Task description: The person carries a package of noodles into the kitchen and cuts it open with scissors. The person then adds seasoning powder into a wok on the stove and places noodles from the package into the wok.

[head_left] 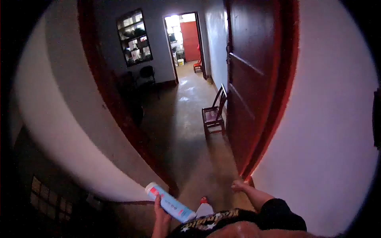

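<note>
My left hand (161, 211) is wrapped round a light-blue cylindrical container (173, 207) at the bottom of the view. The container lies at a slant, with a white end at its upper left, a red patch and some dark print on its side. My right hand (238, 185) hangs at the lower right, near the foot of the red door frame (274, 135). Its fingers look curled in, and I see nothing in them.
A dark red door (254, 75) stands open on the right. Past it, a wooden chair (213, 113) sits by the wall. Dark chairs (147, 74) stand at the left, under a window (135, 37). A far doorway opens onto a lit room with a red door (190, 41).
</note>
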A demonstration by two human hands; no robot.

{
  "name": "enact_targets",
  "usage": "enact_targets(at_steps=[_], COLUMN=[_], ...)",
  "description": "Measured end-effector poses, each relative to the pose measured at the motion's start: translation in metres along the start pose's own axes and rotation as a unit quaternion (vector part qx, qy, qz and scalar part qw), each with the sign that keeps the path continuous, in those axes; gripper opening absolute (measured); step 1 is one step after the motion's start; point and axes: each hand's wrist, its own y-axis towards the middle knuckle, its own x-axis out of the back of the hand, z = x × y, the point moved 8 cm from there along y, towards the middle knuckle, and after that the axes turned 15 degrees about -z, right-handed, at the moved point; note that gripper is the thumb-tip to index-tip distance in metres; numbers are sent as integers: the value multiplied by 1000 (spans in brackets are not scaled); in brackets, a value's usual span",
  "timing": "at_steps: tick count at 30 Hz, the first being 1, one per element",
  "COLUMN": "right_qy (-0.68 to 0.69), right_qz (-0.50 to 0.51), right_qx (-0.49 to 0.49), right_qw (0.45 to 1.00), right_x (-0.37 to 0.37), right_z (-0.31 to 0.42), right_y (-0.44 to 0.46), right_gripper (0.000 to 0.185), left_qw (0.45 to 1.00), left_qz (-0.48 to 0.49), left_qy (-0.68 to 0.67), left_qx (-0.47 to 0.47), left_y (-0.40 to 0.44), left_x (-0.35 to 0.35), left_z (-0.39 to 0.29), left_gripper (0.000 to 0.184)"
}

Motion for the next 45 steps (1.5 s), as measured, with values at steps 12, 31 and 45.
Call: enact_targets(at_steps=[12, 31, 45], right_qy=[-168, -73, -194], right_qz=[94, -64, 49], right_qx=[-203, 209, -246], right_qw=[960, 973, 948], right_x=[96, 300, 401], right_z=[-24, 391, 301], right_y=[179, 1003, 1177], right_gripper=[27, 37, 24], left_qw=[967, 976, 998], left_qz=[183, -176, 48], left_qy=[27, -12, 48], left_qx=[174, -130, 13], left_y=[321, 843, 1229], left_x=[-377, -547, -1015], left_z=[-3, -168, -213], left_gripper=[50, 70, 64])
